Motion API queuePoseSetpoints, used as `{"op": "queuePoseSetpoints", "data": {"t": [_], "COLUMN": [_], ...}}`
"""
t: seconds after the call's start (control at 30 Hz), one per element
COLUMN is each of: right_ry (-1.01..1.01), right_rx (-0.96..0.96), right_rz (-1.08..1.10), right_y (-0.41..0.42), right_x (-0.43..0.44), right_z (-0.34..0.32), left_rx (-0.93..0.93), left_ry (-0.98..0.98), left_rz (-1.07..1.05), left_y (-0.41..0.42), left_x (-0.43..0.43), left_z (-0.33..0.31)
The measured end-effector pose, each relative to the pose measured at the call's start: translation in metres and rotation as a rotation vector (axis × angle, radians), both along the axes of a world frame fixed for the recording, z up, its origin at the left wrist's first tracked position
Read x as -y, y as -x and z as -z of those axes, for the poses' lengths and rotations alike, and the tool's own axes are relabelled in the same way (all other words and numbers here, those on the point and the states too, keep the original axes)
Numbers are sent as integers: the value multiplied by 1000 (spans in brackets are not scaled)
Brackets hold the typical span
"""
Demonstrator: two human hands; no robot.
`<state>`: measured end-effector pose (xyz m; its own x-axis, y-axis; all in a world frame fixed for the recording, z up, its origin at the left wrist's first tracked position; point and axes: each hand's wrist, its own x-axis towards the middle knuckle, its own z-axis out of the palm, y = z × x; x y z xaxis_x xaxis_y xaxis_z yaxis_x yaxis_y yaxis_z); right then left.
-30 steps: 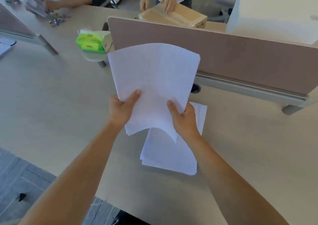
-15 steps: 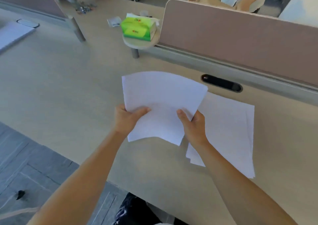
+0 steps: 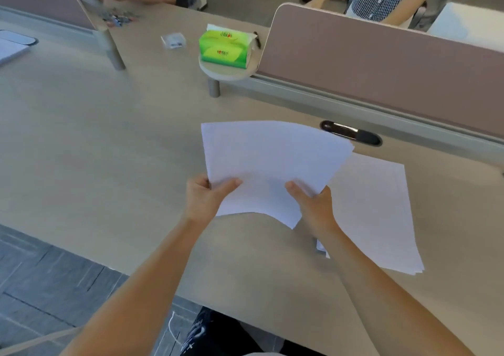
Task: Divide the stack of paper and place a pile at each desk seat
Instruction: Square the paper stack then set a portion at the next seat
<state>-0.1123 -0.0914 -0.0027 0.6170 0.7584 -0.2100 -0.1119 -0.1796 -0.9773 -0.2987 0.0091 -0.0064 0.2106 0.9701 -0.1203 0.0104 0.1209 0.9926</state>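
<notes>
The sheaf of paper [image 3: 272, 165] I hold sits between my left hand [image 3: 203, 199] and right hand [image 3: 316, 208], above the desk [image 3: 109, 151]. To its right a pile [image 3: 376, 214] lies flat on the desk, before the divider [image 3: 381, 64]. Behind, a tissue pack [image 3: 225, 47] rests on a small shelf [image 3: 226, 72] at the divider's left end.

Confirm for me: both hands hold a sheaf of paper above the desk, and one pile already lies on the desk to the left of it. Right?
Not quite. In the head view the left hand and right hand do hold the sheaf, but the pile on the desk lies to its right.
</notes>
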Motion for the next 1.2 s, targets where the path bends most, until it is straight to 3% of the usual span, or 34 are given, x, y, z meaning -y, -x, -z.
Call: {"op": "queuePoseSetpoints", "data": {"t": [0.3, 0.53, 0.73, 1.03, 1.2], "right_ry": [-95, -87, -81, -103, -101], "right_rx": [-57, 6, 62, 161, 117], "right_rz": [31, 5, 24, -113, -243], "right_y": [3, 7, 13, -11, -38], "right_x": [-8, -8, -13, -7, -14], "right_z": [-17, 13, -37, -132, -141], "left_rx": [76, -169, -438, -213, -244], "left_ry": [-50, 5, -172, 34, 39], "left_rz": [-7, 130, 47, 73, 39], "left_y": [2, 2, 8, 3, -10], "left_x": [-5, -16, -8, -3, -5], "left_z": [-9, 35, -18, -109, -123]}}
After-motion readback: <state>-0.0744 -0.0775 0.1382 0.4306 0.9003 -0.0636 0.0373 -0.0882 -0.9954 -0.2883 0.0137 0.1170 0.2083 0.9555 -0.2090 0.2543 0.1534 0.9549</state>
